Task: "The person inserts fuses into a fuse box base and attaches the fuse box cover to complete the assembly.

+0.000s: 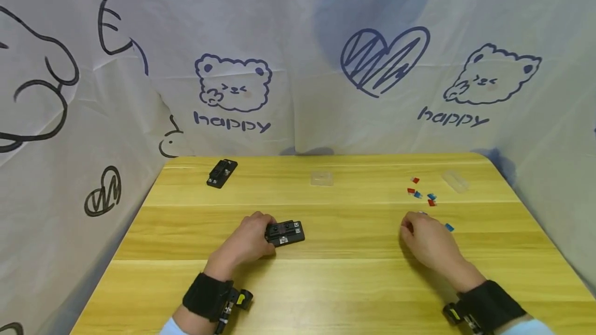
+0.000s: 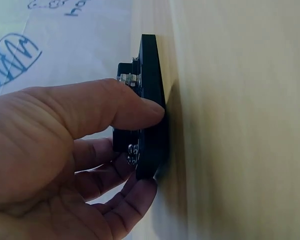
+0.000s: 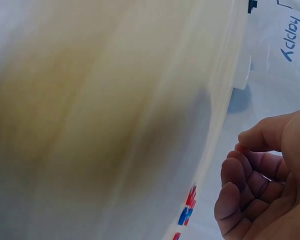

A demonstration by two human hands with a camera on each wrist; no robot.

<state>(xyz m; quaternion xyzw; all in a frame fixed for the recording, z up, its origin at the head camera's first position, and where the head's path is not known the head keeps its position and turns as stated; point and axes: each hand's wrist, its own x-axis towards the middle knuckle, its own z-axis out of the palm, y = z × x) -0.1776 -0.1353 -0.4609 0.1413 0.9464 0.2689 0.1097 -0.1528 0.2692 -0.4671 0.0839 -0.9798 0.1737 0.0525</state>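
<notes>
My left hand point(image 1: 249, 237) grips one end of a black fuse block point(image 1: 289, 231) with metal screw terminals. In the left wrist view, the thumb lies across the block's base point(image 2: 151, 75) and the other fingers curl round its lower end and far side. The block is close over the table there. My right hand point(image 1: 428, 239) is over the table's right side, fingers curled and thumb tip against the index finger; nothing shows between them. Around it are small blue blade fuses point(image 1: 449, 227) and red ones point(image 1: 431, 202).
A second black fuse block point(image 1: 222, 173) lies at the back left of the wooden table point(image 1: 354, 273). One clear plastic cover point(image 1: 322, 178) lies at the back middle, another clear cover point(image 1: 456, 181) at the back right. White cloth walls point(image 1: 302, 25) with drawings stand behind and beside the table.
</notes>
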